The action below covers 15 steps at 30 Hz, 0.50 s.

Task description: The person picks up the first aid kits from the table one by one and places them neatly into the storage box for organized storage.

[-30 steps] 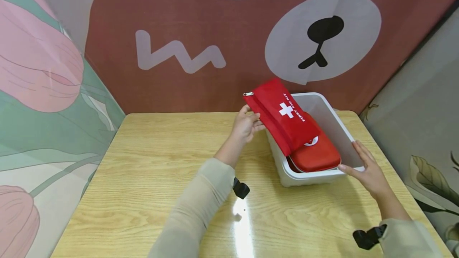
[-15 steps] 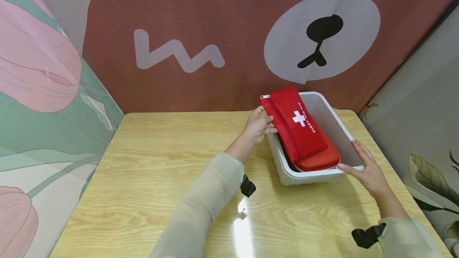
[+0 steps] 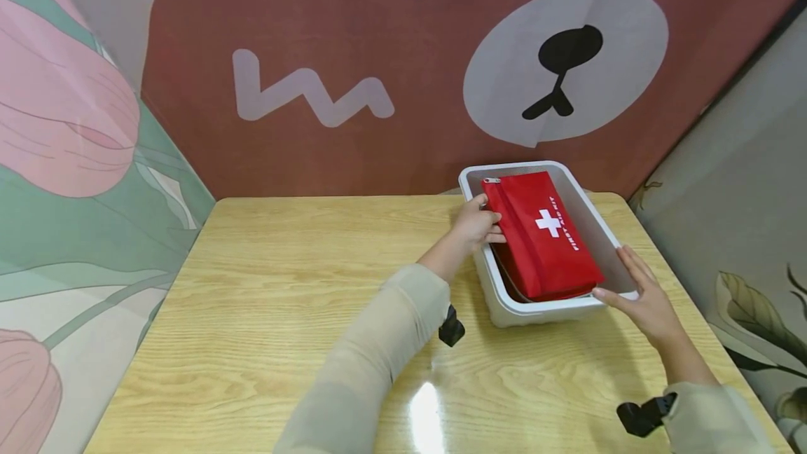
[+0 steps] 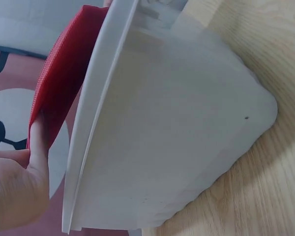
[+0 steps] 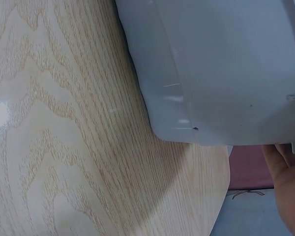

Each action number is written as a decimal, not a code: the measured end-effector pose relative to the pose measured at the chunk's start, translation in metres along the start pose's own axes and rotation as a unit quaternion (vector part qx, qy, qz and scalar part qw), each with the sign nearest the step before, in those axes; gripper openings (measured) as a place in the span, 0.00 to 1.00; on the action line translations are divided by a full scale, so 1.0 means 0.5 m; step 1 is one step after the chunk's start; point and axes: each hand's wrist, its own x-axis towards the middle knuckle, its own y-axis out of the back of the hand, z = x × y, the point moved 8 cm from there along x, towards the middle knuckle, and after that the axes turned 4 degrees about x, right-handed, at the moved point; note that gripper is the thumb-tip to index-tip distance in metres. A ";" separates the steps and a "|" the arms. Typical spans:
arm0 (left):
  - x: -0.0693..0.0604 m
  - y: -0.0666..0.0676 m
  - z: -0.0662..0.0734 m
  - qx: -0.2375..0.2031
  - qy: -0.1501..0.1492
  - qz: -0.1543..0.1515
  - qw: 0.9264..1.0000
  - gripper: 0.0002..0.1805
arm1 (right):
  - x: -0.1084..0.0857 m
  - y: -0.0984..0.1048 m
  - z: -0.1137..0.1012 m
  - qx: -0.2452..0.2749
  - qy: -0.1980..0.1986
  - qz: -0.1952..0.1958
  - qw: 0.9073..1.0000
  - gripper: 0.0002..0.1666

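Observation:
A red first aid pouch (image 3: 551,244) with a white cross and a zipper lies slanted inside the white plastic bin (image 3: 555,310). My left hand (image 3: 476,223) pinches the pouch's left edge, near the zipper pull, over the bin's left rim. In the left wrist view, the thumb and fingers (image 4: 38,142) meet on the red fabric. My right hand (image 3: 649,307) holds the bin's near right corner, thumb on the near rim and fingers along the right side. Beneath the pouch, the orange-red case is now almost wholly hidden.
The bin stands on a light wooden table (image 3: 284,314), close to its back edge and right side. Behind rises a brown backdrop (image 3: 302,160) with a bear print. A patterned cloth (image 3: 744,181) hangs along the right.
My left hand has carried the pouch rightward and down, into the bin over the orange-red case. My right hand has stayed at the bin's corner.

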 end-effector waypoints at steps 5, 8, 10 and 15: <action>0.007 0.000 -0.007 0.025 0.005 0.033 0.999 0.28 | 0.000 0.000 0.002 -0.008 -0.011 0.001 1.000 0.49; 0.007 0.003 -0.005 0.033 0.008 0.047 0.998 0.28 | 0.001 0.000 0.003 -0.009 -0.017 -0.002 1.000 0.50; 0.001 0.005 0.002 0.034 0.009 0.057 0.998 0.27 | 0.003 -0.001 0.002 -0.010 -0.019 -0.006 1.000 0.50; -0.022 0.008 0.016 0.055 0.021 0.090 0.994 0.26 | 0.004 -0.005 0.002 -0.007 -0.017 -0.013 1.000 0.50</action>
